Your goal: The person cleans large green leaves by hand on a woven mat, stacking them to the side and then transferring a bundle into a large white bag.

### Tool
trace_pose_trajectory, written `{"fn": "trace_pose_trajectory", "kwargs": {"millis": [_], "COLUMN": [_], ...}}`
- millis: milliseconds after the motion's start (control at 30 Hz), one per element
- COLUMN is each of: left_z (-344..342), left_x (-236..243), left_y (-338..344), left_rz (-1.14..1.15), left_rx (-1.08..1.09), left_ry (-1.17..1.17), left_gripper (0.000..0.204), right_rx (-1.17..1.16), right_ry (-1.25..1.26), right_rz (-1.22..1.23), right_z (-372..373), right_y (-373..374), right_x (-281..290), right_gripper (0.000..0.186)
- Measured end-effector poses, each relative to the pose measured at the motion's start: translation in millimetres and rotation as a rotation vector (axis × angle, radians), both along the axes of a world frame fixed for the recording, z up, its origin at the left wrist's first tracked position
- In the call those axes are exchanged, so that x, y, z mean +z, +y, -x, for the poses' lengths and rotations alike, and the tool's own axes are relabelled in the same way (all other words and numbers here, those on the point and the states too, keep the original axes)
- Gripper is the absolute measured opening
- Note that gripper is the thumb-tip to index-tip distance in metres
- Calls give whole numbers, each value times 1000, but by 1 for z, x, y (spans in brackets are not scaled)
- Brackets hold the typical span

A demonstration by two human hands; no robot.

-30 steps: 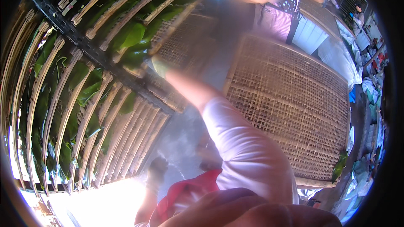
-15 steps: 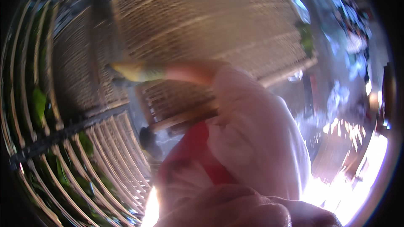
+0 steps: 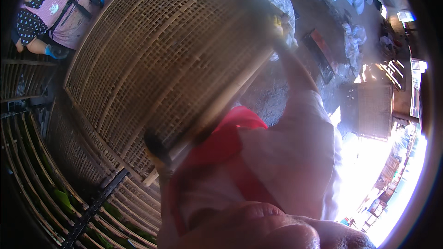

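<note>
A large woven bamboo tray (image 3: 152, 60) with wooden edge bars fills the middle of the head view, tilted, its right part blurred. My right hand (image 3: 278, 25), in a yellowish glove, is closed at the tray's far right edge, arm stretched out. Down at the near left corner, my left hand (image 3: 157, 148) wears a dark glove and is closed on the edge bar. Its fingers are blurred and partly hidden.
At the upper left stands a co-worker in a pink apron (image 3: 69, 11) and blue gloves. Slatted racks (image 3: 37, 170) with green leaves line the left side. Clear plastic (image 3: 281, 2) lies beyond the tray. A reddish board (image 3: 321, 48) is on the floor at right.
My right hand has swung from the left side to the tray's far right edge. The tray now appears turned and closer to me. The co-worker has come into view.
</note>
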State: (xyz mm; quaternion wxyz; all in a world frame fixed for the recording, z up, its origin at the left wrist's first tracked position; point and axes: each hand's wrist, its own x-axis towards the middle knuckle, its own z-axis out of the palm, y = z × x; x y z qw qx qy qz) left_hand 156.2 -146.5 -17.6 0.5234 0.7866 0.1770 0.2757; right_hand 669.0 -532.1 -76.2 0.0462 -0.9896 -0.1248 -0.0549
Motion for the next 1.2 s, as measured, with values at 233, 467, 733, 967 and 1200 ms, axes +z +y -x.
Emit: {"fn": "trace_pose_trajectory", "kwargs": {"millis": [233, 467, 733, 967, 1200], "left_z": [-170, -238, -281, -190, -121], "left_x": [47, 43, 77, 36, 58], "left_y": [-115, -162, -132, -78, -46], "left_rz": [79, -448, 991, 1181, 1255], "left_rx": [-387, -614, -470, -213, -138], "left_ry": [391, 13, 38, -72, -336], "left_gripper": [38, 38, 38, 39, 42], "right_rx": [185, 47, 949, 1022, 519], "right_ry": [-101, 193, -330, 117, 1064], "right_rz": [-302, -797, -554, -713, -1619], "right_z": [-58, -56, 122, 226, 268], "right_y": [-16, 16, 94, 125, 183], "right_x": [7, 76, 125, 105, 116], "right_gripper": [47, 28, 37, 25, 34]}}
